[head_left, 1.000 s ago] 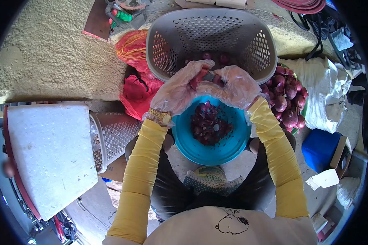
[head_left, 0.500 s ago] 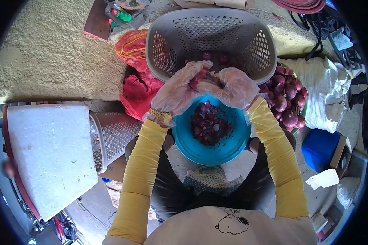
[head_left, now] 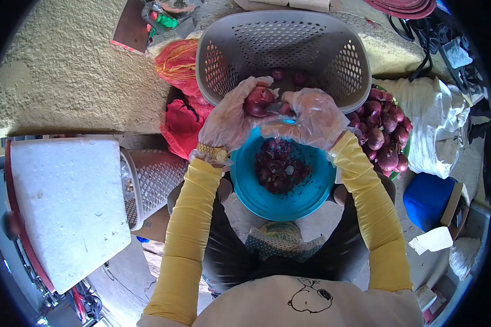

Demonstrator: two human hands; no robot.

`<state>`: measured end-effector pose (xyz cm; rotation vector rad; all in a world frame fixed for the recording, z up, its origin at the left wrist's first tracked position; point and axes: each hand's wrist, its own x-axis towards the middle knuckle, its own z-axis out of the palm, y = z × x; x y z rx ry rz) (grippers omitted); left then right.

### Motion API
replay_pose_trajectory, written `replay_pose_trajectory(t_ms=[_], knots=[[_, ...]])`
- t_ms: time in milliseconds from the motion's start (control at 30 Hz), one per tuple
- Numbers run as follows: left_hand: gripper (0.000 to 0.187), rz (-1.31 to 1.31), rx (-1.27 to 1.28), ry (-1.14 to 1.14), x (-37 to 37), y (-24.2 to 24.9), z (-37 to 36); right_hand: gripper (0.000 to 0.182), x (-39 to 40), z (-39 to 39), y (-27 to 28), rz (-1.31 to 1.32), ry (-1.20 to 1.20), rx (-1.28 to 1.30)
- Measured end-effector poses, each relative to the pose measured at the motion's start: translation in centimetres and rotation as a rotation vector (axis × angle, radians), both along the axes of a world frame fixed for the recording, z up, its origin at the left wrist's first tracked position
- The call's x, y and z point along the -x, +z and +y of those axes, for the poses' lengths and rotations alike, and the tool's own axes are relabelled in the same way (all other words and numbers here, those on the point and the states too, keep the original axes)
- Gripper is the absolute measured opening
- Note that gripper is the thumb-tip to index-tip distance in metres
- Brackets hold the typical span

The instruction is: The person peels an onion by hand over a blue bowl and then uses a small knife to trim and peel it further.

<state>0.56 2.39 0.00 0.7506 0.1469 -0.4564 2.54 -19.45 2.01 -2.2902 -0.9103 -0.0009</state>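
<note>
My left hand (head_left: 232,115), in a clear plastic glove, is wrapped round a red onion (head_left: 259,101) above the front rim of the grey perforated basket (head_left: 282,22). My right hand (head_left: 313,117), gloved the same way, is closed beside it; a small reddish piece and a bit of blue show at its fingers, too small to name. Below both hands stands a turquoise basin (head_left: 283,210) holding dark red onion skins (head_left: 281,166). A few onions (head_left: 299,78) lie inside the basket.
Red onions (head_left: 387,128) are heaped at the right, beside a white sack (head_left: 433,125) and a blue container (head_left: 428,200). A red mesh bag (head_left: 183,122) lies left of the basket. Further left are a white foam board (head_left: 65,207) and another perforated basket (head_left: 158,180).
The onion in my left hand now shows more fully, its smooth side turned up. My hands have shifted slightly, and a bit of blue now shows at my right fingers.
</note>
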Motion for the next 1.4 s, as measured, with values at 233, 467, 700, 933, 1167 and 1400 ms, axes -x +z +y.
replay_pose_trajectory(t_ms=[233, 467, 700, 933, 1167, 1400], knots=[[0.042, -0.049, -0.033, -0.074, 0.1, 0.0, -0.7, 0.073, -0.2, -0.2, 0.3, 0.172, -0.067, 0.166], [0.04, -0.132, -0.147, -0.071, 0.2, 0.1, -0.9, 0.073, -0.3, 0.0, -1.7, 0.039, -0.068, -0.071], [0.043, -0.073, -0.061, -0.085, 0.1, 0.1, -0.6, 0.065, 0.1, 0.2, 0.7, 0.132, -0.069, -0.052], [0.045, -0.089, -0.106, -0.074, 0.1, -0.5, -0.5, 0.072, -0.1, -0.2, -0.4, 0.12, -0.074, 0.086], [0.045, -0.025, 0.014, -0.08, 0.2, -0.6, -0.4, 0.069, -0.1, 0.0, -0.5, 0.145, -0.076, 0.047], [0.044, -0.024, -0.001, -0.082, 0.1, -0.7, -0.4, 0.07, -0.1, 0.0, 0.3, 0.188, -0.084, 0.026]])
